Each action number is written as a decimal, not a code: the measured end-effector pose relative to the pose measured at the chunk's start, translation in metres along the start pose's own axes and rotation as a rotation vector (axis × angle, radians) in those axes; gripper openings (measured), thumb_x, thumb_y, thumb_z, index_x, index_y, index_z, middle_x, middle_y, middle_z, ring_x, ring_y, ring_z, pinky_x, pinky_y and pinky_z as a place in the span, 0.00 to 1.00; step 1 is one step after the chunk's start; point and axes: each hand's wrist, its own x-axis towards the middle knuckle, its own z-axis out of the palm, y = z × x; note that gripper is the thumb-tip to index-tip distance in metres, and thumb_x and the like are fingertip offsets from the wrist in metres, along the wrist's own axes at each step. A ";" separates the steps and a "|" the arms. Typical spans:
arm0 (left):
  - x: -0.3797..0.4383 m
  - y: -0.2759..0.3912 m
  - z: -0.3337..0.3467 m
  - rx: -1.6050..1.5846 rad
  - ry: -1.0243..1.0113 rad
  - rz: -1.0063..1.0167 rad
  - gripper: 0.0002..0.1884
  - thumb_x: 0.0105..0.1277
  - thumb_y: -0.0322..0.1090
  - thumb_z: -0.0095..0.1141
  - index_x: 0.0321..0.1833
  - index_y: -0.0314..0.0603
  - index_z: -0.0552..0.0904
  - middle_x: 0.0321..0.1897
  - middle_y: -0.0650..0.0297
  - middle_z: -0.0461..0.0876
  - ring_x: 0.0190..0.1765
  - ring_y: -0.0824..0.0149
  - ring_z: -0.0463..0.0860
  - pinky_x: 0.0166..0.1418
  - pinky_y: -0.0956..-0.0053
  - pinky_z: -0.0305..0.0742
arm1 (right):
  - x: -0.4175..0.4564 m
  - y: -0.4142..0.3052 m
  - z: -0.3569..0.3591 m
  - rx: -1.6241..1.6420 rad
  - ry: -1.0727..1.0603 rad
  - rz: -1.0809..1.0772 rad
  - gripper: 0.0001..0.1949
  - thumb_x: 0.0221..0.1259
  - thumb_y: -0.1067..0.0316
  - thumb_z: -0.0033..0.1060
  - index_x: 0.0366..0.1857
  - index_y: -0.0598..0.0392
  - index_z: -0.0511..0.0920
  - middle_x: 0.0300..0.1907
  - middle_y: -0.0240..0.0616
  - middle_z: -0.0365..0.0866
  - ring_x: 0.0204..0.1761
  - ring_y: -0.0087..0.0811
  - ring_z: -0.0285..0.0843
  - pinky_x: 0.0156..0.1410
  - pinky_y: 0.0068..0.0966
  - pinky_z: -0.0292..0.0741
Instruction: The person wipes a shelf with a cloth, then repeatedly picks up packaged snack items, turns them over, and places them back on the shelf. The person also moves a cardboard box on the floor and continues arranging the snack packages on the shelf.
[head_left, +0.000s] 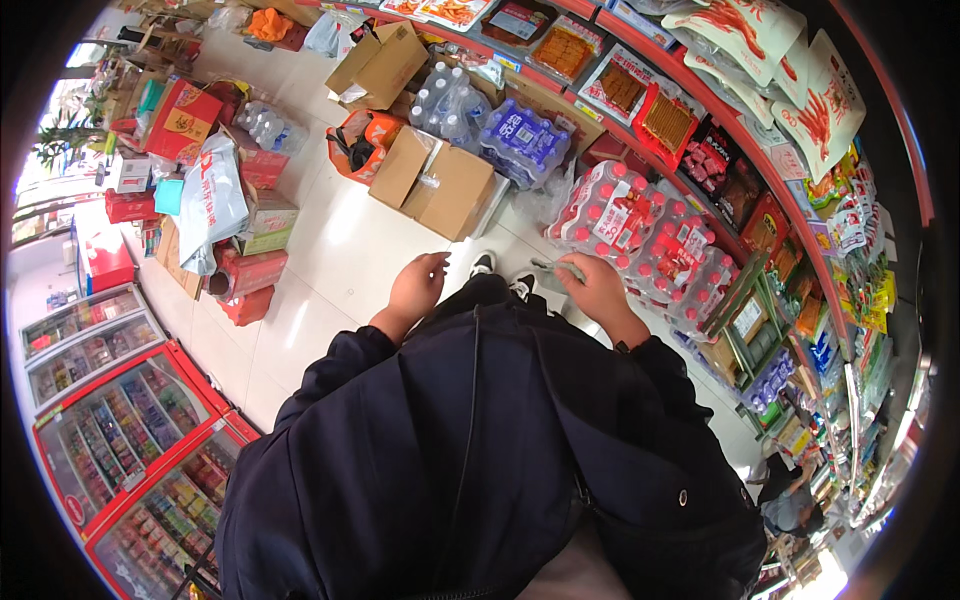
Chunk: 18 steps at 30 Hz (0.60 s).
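Observation:
My right hand (598, 287) is closed on a thin greyish-green item (556, 267), perhaps a cloth or strip, whose end sticks out toward the left. My left hand (420, 285) hangs over the tiled floor with its fingers curled and nothing visible in it. Just beyond my hands lies a cardboard box (435, 180) with tape on top. Shrink-wrapped packs of red-capped bottles (637, 225) stand on the floor to the right of my right hand. A purple-wrapped bottle pack (523, 139) and clear water bottles (450, 105) are behind the box.
Red-edged shelves with packaged snacks (622, 82) curve along the right. An orange bag (363, 142) and an opened carton (379, 64) stand beyond. Stacked boxes with a grey plastic mailer (210, 195) are at left, above glass-topped freezers (127, 420). A person (787, 502) is at the lower right.

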 end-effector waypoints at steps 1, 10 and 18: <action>0.002 -0.006 0.000 0.043 -0.004 -0.004 0.15 0.70 0.23 0.50 0.58 0.36 0.82 0.45 0.52 0.86 0.48 0.58 0.87 0.51 0.67 0.82 | -0.002 0.004 0.002 0.017 -0.020 0.003 0.16 0.68 0.54 0.59 0.45 0.55 0.83 0.37 0.48 0.85 0.41 0.48 0.83 0.44 0.37 0.76; 0.043 -0.085 -0.012 0.178 -0.101 -0.298 0.16 0.69 0.35 0.52 0.54 0.39 0.85 0.51 0.46 0.86 0.56 0.47 0.83 0.62 0.61 0.77 | 0.002 0.035 0.042 0.060 0.081 0.089 0.11 0.64 0.61 0.60 0.28 0.58 0.79 0.24 0.46 0.76 0.27 0.45 0.75 0.35 0.39 0.70; 0.125 -0.332 -0.048 0.561 -0.324 -0.274 0.20 0.66 0.38 0.48 0.55 0.37 0.85 0.54 0.44 0.84 0.60 0.45 0.81 0.66 0.59 0.74 | 0.032 0.067 0.139 0.208 0.123 0.493 0.16 0.53 0.69 0.61 0.47 0.54 0.83 0.29 0.33 0.76 0.32 0.29 0.77 0.41 0.28 0.74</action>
